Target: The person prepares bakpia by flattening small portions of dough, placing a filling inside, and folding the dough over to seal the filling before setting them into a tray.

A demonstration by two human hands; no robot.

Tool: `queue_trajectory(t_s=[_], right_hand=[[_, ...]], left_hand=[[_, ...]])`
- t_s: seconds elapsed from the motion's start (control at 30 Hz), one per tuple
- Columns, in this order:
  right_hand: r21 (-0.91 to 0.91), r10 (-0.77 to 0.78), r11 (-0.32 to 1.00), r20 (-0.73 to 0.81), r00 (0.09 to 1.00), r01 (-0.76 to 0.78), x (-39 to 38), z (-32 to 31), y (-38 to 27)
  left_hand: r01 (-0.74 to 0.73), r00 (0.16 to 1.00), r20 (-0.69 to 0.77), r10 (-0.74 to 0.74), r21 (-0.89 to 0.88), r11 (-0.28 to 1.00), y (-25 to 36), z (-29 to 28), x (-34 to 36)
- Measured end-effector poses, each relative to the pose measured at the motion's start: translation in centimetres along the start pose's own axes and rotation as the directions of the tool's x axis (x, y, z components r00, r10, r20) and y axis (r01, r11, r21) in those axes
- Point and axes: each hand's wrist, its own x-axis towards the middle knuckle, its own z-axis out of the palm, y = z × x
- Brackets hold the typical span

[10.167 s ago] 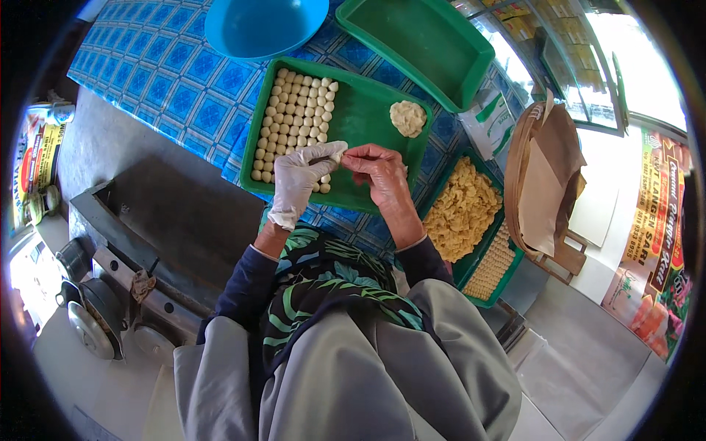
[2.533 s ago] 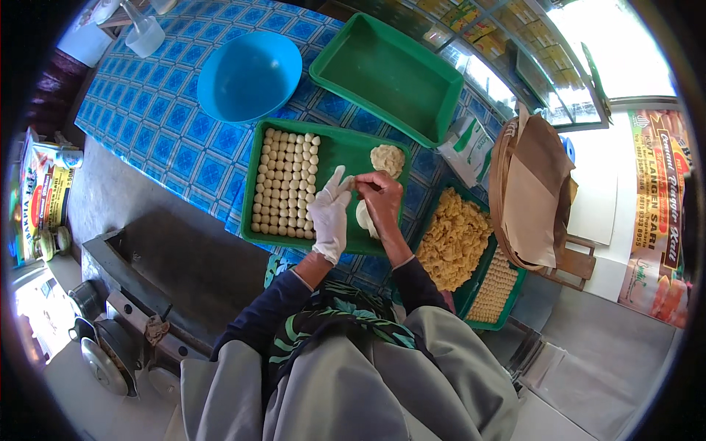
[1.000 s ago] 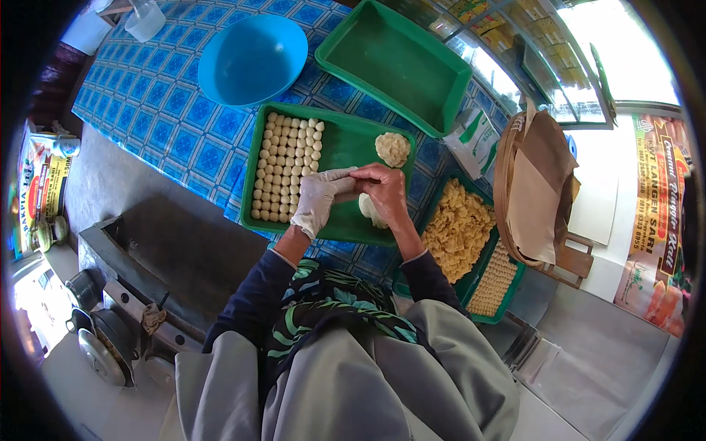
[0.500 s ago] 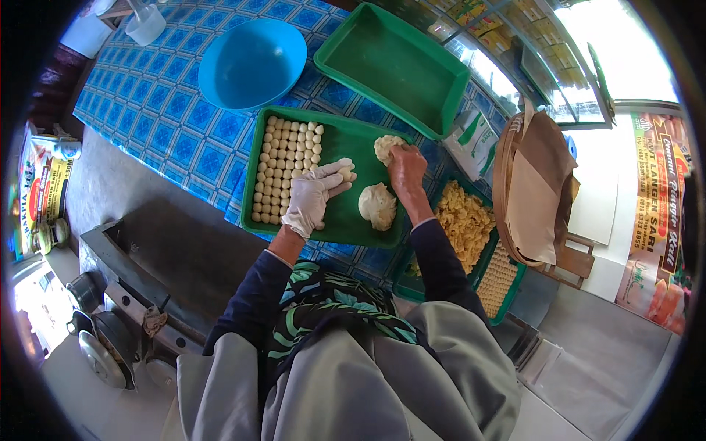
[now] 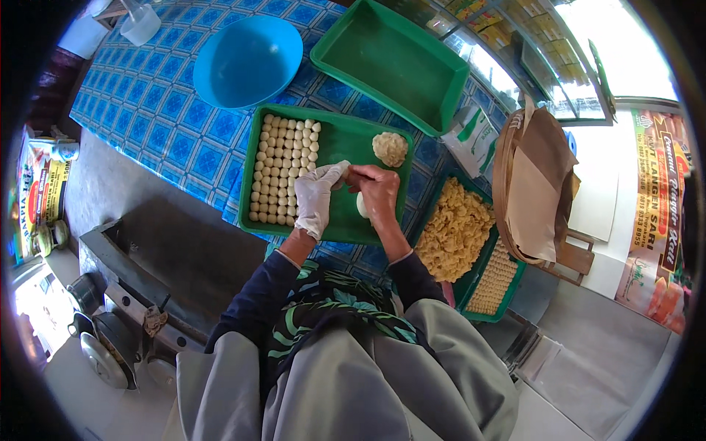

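Observation:
My left hand (image 5: 318, 192), in a white glove, and my bare right hand (image 5: 373, 189) meet over the green tray (image 5: 346, 132). The gloved fingers are closed on a small dough piece, mostly hidden. The bare fingertips are pinched against it, and what they hold is too small to make out. Rows of small pale balls (image 5: 283, 169) fill the tray's left part. A rough pale dough lump (image 5: 390, 150) lies at its upper right, and a smoother white lump (image 5: 362, 204) is partly hidden behind my right hand.
Beyond are a blue bowl (image 5: 248, 62), an empty green tray (image 5: 390, 62) and a white pouch (image 5: 471, 147). At right are yellow flaky food (image 5: 452, 231), a tray of small pieces (image 5: 493, 283) and a paper-lined wooden round (image 5: 537, 191). Pots (image 5: 103, 338) stand lower left.
Half a second ago my right hand was at the upper lump. It has moved down-left to meet my gloved hand, which is slightly further right, and now covers much of the smoother lump.

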Motion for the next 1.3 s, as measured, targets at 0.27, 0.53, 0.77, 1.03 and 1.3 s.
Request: queue_trajectory(t_s=[0.27,0.53,0.77,1.03,1.3], right_hand=[[0.261,0.121,0.951,0.187,0.975,-0.168,1.1,0.1,-0.2],[0.009,0.234,0.971,0.167,0.958,-0.238,2.6,2.4,4.5],[-0.275,0.017,0.961,0.054,0.998,-0.001,2.4,5.7,6.4],[-0.497,-0.112,0.860,0.040,0.993,0.117,2.0,6.6,5.5],[-0.297,0.001,0.955,-0.050,0.999,-0.016,0.5,5.6,6.0]], left_hand=[[0.166,0.984,0.061,-0.166,0.009,0.986,1.8,-2.1,0.5],[-0.060,0.986,-0.165,0.004,-0.336,0.940,7.1,-8.1,0.9],[-0.060,0.975,-0.224,-0.013,-0.316,0.947,6.2,-12.5,-0.4],[-0.047,0.977,-0.209,-0.040,-0.395,0.918,5.6,-12.7,-0.3],[0.005,0.985,-0.157,-0.074,-0.400,0.916,5.2,-12.5,0.0]])
